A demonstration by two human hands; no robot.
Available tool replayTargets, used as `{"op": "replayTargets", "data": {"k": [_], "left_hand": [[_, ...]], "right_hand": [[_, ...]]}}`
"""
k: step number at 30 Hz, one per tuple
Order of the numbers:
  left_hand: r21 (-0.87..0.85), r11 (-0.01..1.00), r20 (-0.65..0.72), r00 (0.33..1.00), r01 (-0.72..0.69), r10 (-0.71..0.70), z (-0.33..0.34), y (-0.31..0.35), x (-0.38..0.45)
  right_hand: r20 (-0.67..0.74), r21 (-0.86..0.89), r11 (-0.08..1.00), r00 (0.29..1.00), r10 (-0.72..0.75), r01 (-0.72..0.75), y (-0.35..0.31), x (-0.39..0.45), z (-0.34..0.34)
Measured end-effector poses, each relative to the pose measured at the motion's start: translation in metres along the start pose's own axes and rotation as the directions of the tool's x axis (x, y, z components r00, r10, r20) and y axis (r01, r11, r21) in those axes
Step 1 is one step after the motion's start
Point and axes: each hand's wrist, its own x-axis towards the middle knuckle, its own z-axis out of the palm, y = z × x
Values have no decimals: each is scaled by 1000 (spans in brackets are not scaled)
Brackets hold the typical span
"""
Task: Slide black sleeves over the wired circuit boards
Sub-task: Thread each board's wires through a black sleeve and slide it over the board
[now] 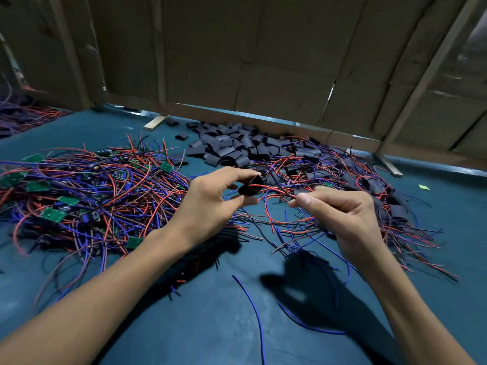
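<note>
Seen from a head-worn camera, two bare hands work above a dark teal table top (210, 325) strewn with wiring. The left hand (208, 204) pinches a short black tubular sleeve (250, 187) between thumb and fingertips, its open end facing right. The right hand (350, 219), fingers curled, pinches the ends of thin red and blue wires (276, 193), and one red wire already reaches into the sleeve's mouth. The step in hand appears to be threading the leads through the sleeve; the board on these wires cannot be made out. Next, the sleeve likely needs drawing along the wires until it covers the board, which calls for keeping the leads bunched together. To the left lies a tangled heap of wired green circuit boards (52, 214), roughly ten boards visible. Behind the hands sits a pile of loose black sleeves (229, 146), several dozen, too many to count. To the right spreads a second tangle of boards already sleeved (374, 185).
</note>
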Motion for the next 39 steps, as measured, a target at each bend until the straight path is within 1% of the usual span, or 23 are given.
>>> {"op": "replayTargets", "data": {"k": [3, 7, 12, 15, 21, 25, 30, 34, 37, 39], "left_hand": [[-24, 1000, -5, 1000, -5, 5, 0, 4, 0], [-45, 999, -20, 1000, -10, 9, -2, 8, 1], [-56, 998, 6, 1000, -15, 15, -4, 8, 2], [-63, 998, 12, 1000, -18, 18, -4, 6, 1], [-61, 997, 9, 999, -49, 50, -4, 5, 2], [-34, 996, 16, 997, -81, 81, -5, 4, 1], [62, 986, 58, 986, -157, 153, -5, 2, 0], [136, 966, 88, 974, -220, 210, -5, 0, -2], [239, 917, 155, 944, -321, 290, -4, 0, -2], [286, 881, 188, 924, -377, 334, -4, 0, -1]], "right_hand": [[9, 5, 1000, 1000, 3, -3, 4, 1, -2], [-43, 31, 999, 999, 31, -30, 8, 2, -2], [-65, 145, 988, 996, 57, -47, 11, 3, -3], [-62, 158, 986, 997, 54, -44, 11, 4, -4], [-78, 30, 999, 996, 37, -35, 9, 3, -1], [-80, 35, 998, 995, 61, -59, 4, 3, 2], [-107, 9, 995, 989, 100, -100, 7, 4, 1], [-120, -27, 994, 988, 101, -105, 10, 3, 0], [-83, -90, 993, 994, 71, -79, 12, 1, 1], [-36, -175, 984, 999, 24, -30, 12, -1, 7]]}}
